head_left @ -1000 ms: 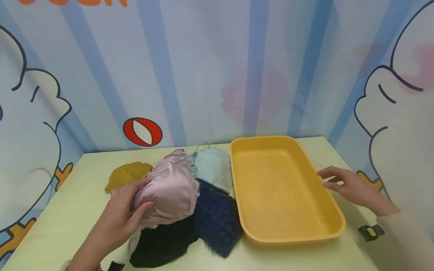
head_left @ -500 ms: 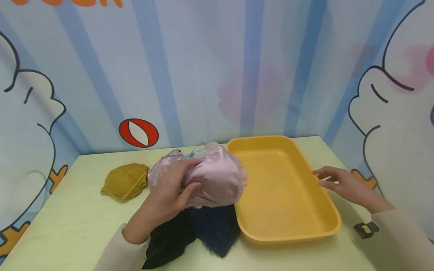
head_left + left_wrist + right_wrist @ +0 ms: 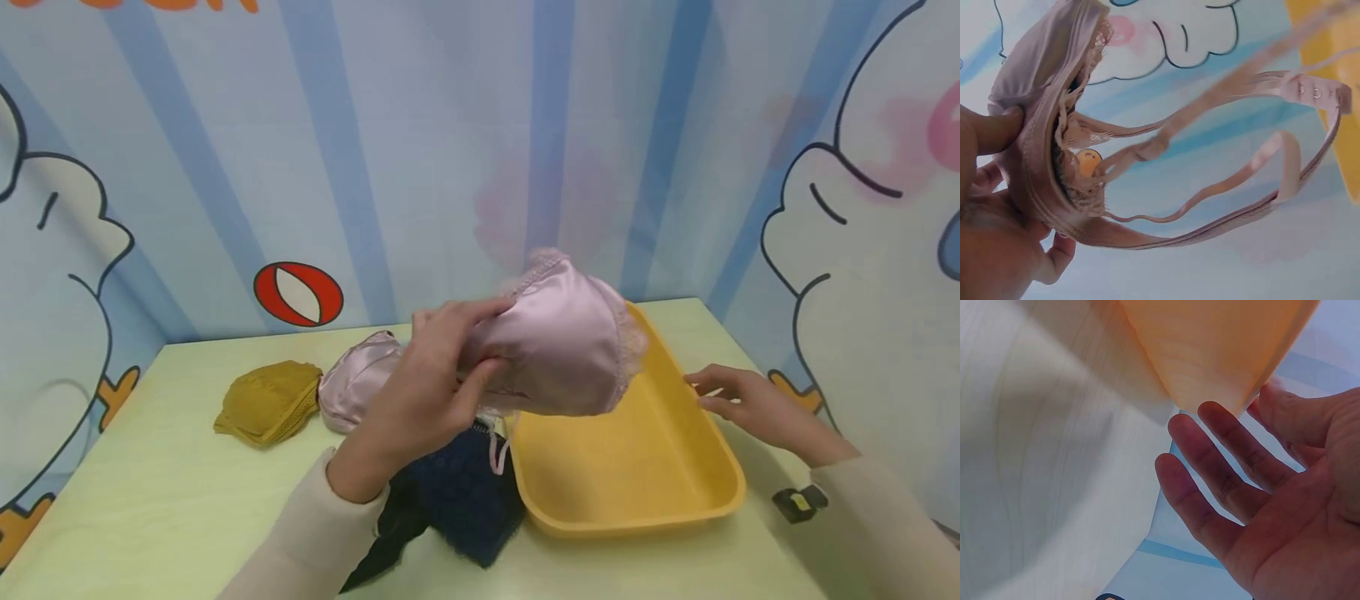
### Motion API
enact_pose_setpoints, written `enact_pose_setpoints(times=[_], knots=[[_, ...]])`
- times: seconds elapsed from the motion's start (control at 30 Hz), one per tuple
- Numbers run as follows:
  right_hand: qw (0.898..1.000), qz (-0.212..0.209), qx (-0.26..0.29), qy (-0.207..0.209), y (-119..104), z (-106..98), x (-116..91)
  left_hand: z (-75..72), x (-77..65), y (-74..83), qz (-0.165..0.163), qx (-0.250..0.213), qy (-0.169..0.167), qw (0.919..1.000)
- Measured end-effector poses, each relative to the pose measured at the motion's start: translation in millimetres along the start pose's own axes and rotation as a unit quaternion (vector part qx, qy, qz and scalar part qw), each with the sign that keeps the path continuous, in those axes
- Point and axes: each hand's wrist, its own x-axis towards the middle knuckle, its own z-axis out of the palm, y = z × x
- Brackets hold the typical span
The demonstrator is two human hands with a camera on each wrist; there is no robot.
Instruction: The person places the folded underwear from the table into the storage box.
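The grip of the left hand (image 3: 431, 387) pinches a pink satin, lace-trimmed bra (image 3: 566, 350), raised over the yellow tray (image 3: 637, 528). Likely light, soft and slippery, it is best held by a seamed cup edge. The right hand (image 3: 753, 406), fingers relaxed, meets the rim.

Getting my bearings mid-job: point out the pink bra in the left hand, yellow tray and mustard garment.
Pink bra (image 3: 566, 350), head view: middle of the satin cup.
Yellow tray (image 3: 626, 471), head view: bare floor, near end.
Mustard garment (image 3: 267, 402), head view: middle of its top.
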Motion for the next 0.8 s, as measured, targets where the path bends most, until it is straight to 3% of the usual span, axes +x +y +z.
enact_pose_setpoints(times=[0.27,0.43,0.57,0.67,0.8], knots=[[1.000,0.006,0.003,-0.002,-2.1,-0.3,-0.5,23.1,19.1,13.0,0.016,-0.027,0.036,0.9989],[1.000,0.007,0.000,-0.002,-0.8,0.3,0.1,49.3,19.3,8.0,0.008,-0.035,0.017,0.9992],[1.000,0.005,0.003,-0.002,0.8,0.8,2.3,76.3,8.0,-0.3,0.001,-0.034,-0.026,0.9991],[1.000,-0.001,0.007,-0.003,1.4,0.5,2.3,94.5,-3.6,-3.7,-0.019,-0.019,-0.084,0.9961],[1.000,0.001,0.008,-0.006,2.2,-0.2,0.4,113.0,-17.9,-5.6,-0.061,0.013,-0.187,0.9805]])
